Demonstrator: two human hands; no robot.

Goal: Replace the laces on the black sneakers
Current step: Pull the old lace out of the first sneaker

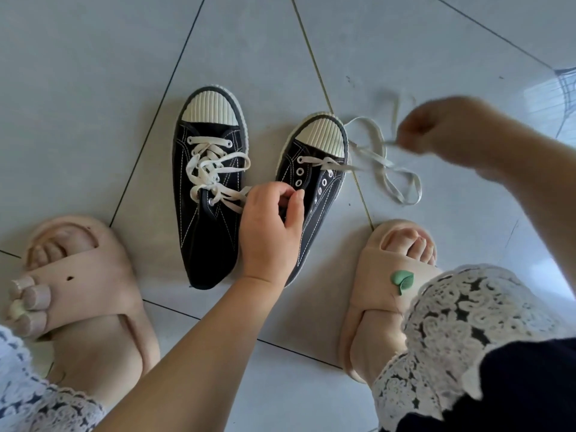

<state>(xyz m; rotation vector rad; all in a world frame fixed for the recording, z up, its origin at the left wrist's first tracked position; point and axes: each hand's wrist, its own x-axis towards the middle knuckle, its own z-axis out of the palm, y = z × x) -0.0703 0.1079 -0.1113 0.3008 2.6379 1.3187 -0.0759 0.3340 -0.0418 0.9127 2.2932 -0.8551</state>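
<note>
On the floor (93,88), the left hand (269,226) is gripping the eyelet edge of one sneaker (324,210), just beside the laced sneaker (202,238). Right of that toe, the blurred right hand (436,132) is pinching the loose lace (402,179), which is trailing across the tiles.

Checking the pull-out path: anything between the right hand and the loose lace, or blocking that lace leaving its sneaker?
Nothing visible. The right hand, blurred, seems to pinch the loose lace; it threads only the toe-end eyelets of the half-unlaced sneaker. The left hand grips that sneaker, off the lace.
</note>
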